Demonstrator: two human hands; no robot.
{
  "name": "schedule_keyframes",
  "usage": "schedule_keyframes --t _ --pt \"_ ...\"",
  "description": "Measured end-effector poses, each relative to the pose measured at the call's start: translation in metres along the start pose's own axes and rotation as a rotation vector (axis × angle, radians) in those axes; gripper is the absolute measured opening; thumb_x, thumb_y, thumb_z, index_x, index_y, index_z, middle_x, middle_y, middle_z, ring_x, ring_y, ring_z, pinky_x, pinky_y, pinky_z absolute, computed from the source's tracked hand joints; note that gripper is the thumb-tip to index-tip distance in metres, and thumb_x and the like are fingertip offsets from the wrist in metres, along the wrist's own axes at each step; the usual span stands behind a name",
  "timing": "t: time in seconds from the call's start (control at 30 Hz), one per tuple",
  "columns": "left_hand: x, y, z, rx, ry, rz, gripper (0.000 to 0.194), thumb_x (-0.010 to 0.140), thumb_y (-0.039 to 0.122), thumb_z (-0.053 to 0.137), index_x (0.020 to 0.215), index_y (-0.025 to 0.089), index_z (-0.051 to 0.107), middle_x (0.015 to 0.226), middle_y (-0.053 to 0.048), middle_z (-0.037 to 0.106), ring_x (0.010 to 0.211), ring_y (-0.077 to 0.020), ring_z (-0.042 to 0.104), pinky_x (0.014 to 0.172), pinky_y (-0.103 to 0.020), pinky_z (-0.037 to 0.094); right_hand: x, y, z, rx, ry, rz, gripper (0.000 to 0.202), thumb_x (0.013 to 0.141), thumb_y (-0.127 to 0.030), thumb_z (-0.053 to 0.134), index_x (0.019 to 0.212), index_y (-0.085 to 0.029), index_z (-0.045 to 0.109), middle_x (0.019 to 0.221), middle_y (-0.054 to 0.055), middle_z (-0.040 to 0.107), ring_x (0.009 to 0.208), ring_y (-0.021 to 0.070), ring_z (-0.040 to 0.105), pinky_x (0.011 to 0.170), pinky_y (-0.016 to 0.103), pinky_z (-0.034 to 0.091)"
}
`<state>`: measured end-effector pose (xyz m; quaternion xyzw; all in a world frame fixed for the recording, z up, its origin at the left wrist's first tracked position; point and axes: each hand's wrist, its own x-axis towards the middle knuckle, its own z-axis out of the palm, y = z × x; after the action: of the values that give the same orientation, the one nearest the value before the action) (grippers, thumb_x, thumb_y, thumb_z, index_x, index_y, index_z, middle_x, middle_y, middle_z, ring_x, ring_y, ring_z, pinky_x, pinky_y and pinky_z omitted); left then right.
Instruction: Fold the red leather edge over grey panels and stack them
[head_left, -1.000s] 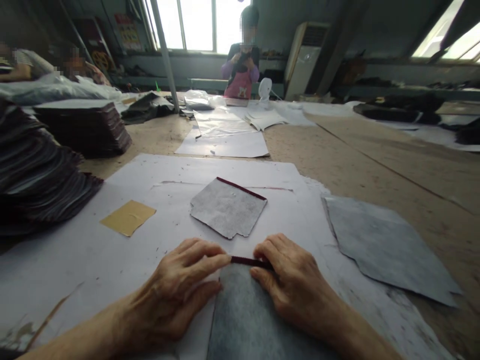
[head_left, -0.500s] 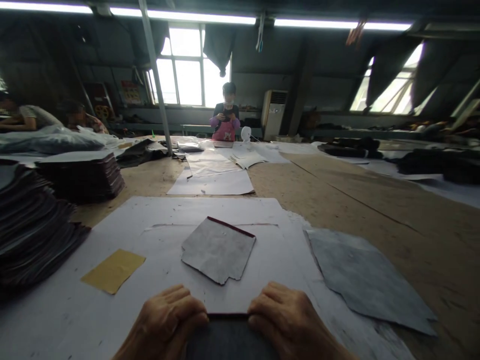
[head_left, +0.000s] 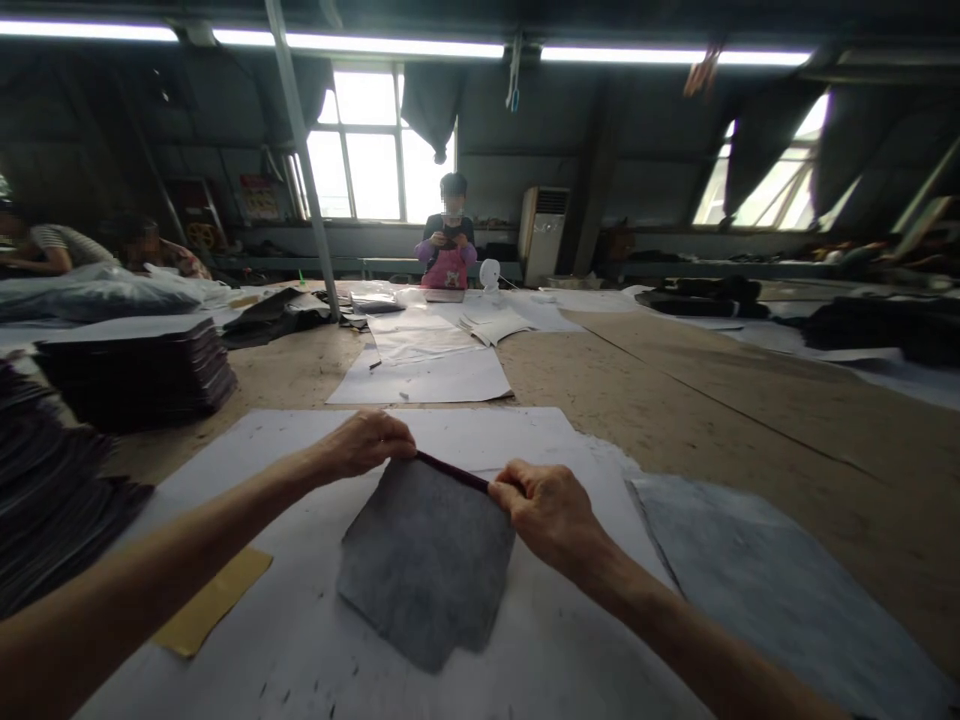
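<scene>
A grey leather-like panel [head_left: 427,560] with a dark reddish folded edge is held by its far edge over the white paper [head_left: 300,650]. My left hand [head_left: 370,442] pinches the left end of that edge, and my right hand [head_left: 544,500] grips the right end. The near side of the panel hangs toward me, with a notch at its lower right. Whether it touches the paper or another panel beneath, I cannot tell. To the right lies a larger grey sheet [head_left: 780,580]. A yellow square [head_left: 214,605] is partly covered by my left forearm.
Tall stacks of dark panels [head_left: 161,375] stand on the left, with a nearer stack [head_left: 60,500] beside my forearm. White sheets [head_left: 424,375] lie farther up the brown table [head_left: 712,400]. A metal pole [head_left: 304,160] rises at the far left. A person [head_left: 448,235] stands across the table.
Both hands have moved forward from the near edge, carrying a panel by its edge. The panel that lay on the paper is no longer visible separately.
</scene>
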<state>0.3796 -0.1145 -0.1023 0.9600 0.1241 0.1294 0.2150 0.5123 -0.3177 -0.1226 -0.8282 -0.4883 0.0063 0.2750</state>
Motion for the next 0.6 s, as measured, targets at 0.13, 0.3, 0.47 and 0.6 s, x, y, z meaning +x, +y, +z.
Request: schedule_keyframes --t 0.13,0.3,0.47,0.6 --pt "0.016 -0.017 0.027 0.013 0.065 0.022 0.026 0.079 0.035 0.051 0.073 0.016 0.068 0.062 -0.001 0.059 0.061 -0.0121 0.052 0.060 -0.020 0.039 0.015 0.011 0.020 -0.163 0.079 -0.068 0.017 0.082 -0.017 0.047 0.077 -0.016 0.063 0.083 0.008 0.062 0.081 0.0211 0.055 0.066 0.029 0.038" --pt "0.008 -0.019 0.045 0.009 0.169 -0.004 0.026 0.080 0.036 0.050 0.076 0.017 0.067 0.068 -0.003 0.061 0.072 -0.0144 0.055 0.067 -0.022 0.042 0.019 0.020 0.034 -0.247 0.101 -0.123 0.017 0.084 -0.015 0.045 0.080 -0.014 0.061 0.088 0.011 0.059 0.088 0.0236 0.052 0.069 0.032 0.040" --pt "0.013 -0.025 0.046 0.031 0.185 -0.076 0.027 0.079 0.037 0.049 0.078 0.017 0.067 0.072 -0.003 0.064 0.070 -0.0144 0.057 0.063 -0.021 0.043 0.026 0.025 0.039 -0.219 0.080 -0.109 0.008 0.080 -0.012 0.051 0.079 -0.012 0.058 0.084 0.010 0.060 0.084 0.0211 0.053 0.070 0.031 0.041" --pt "0.010 -0.025 0.054 0.060 0.210 -0.139 0.026 0.077 0.040 0.049 0.075 0.021 0.067 0.077 0.000 0.066 0.072 -0.0166 0.059 0.066 -0.025 0.044 0.040 0.032 0.040 -0.206 0.028 -0.144 0.009 0.083 -0.020 0.053 0.083 -0.011 0.057 0.086 0.006 0.059 0.086 0.0180 0.054 0.075 0.033 0.043"
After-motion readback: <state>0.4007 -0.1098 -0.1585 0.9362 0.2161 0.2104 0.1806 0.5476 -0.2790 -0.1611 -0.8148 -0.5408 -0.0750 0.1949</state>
